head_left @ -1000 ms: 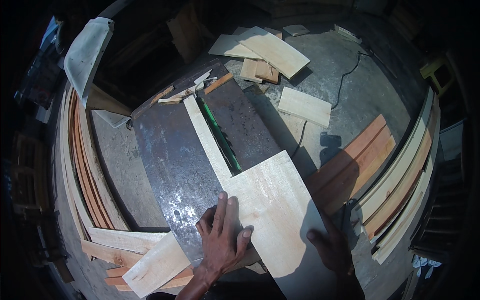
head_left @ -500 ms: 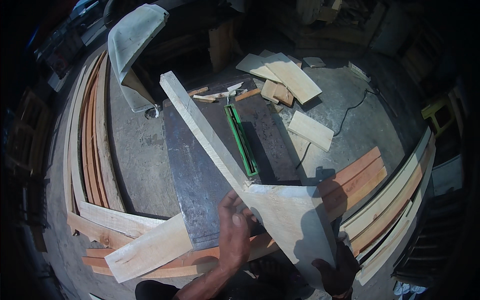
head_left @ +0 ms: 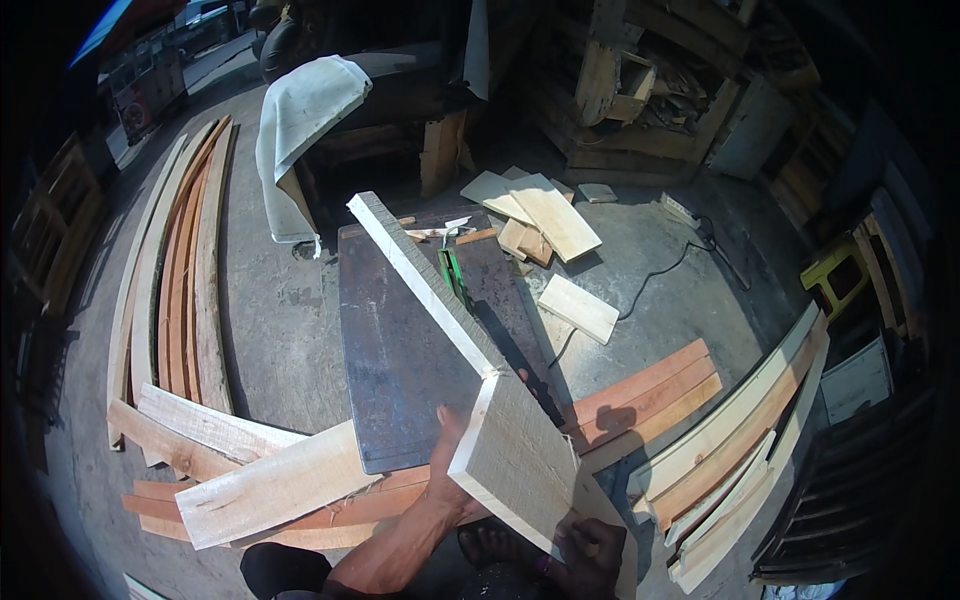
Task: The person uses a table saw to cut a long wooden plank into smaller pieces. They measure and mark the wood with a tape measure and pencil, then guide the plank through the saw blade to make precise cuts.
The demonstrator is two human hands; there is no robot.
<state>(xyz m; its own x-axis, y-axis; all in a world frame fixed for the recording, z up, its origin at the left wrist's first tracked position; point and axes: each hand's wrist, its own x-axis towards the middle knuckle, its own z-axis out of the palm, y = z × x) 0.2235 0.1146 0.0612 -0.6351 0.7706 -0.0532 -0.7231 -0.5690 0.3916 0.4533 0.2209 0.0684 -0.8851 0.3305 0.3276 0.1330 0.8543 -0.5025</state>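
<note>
A pale board assembly is tilted in front of me: a long narrow board (head_left: 425, 282) meets a wider, shorter board (head_left: 515, 455) at an angle. Whether they are fastened is hard to tell. My left hand (head_left: 450, 455) is against the wider board's left side, thumb up, its fingers mostly hidden behind the wood. With its fingers curled over the lower end of the same board, my right hand (head_left: 590, 555) grips it. Beneath the boards is a dark worktable (head_left: 385, 350) with a green-edged slot (head_left: 452, 275), partly covered by the narrow board.
Long planks (head_left: 205, 280) lie at the left, and more planks (head_left: 735, 430) at the right. Short pale boards (head_left: 555, 215) are piled beyond the table. A black cable (head_left: 650, 280) crosses the floor. Reddish boards (head_left: 650, 390) lie beside the table. A white cover (head_left: 300, 120) stands at far left.
The boards have turned, bringing the wider board's end edge and broad face into view. My right hand has shifted left and now shows its curled fingers; the left hand's fingers are more hidden.
</note>
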